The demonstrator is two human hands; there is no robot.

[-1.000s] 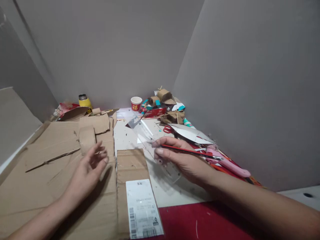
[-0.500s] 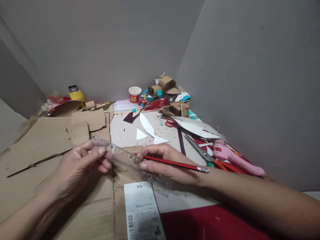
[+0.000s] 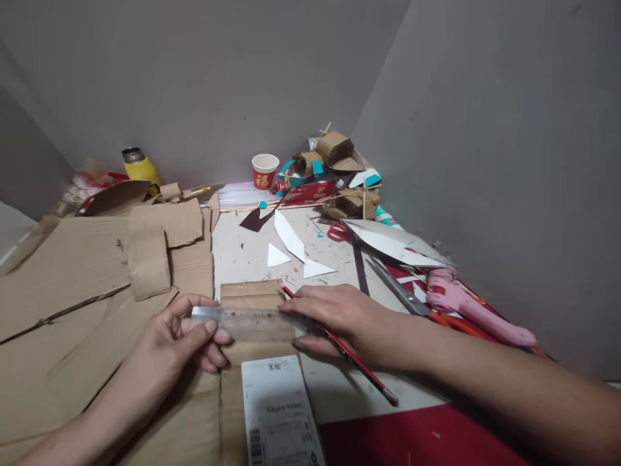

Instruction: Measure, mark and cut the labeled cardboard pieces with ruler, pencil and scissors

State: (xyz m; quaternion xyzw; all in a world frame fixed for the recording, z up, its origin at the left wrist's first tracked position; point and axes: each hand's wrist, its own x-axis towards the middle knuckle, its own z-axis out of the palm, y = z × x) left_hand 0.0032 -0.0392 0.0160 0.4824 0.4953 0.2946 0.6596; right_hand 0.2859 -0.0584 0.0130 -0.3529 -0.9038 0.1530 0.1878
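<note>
Left hand [image 3: 182,333]: pinching the left end of the clear ruler [image 3: 245,317].
Right hand [image 3: 334,317]: fingers flat on the ruler's right end, red pencil [image 3: 356,366] tucked under them.
Change: half a second ago the ruler was tilted in the air; now it lies level across the cardboard strip [image 3: 252,304] above the white label [image 3: 279,408].
Around: glue gun [image 3: 470,307] and scissors [image 3: 337,232] lie on the desk [image 3: 242,255].

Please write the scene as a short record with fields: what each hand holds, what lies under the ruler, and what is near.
left hand: pinches the left end of a clear ruler
right hand: presses the ruler's right end and holds a red pencil
under ruler: cardboard piece with a white shipping label
near right: pink glue gun, red scissors
far edge: red paper cup, yellow bottle
</note>
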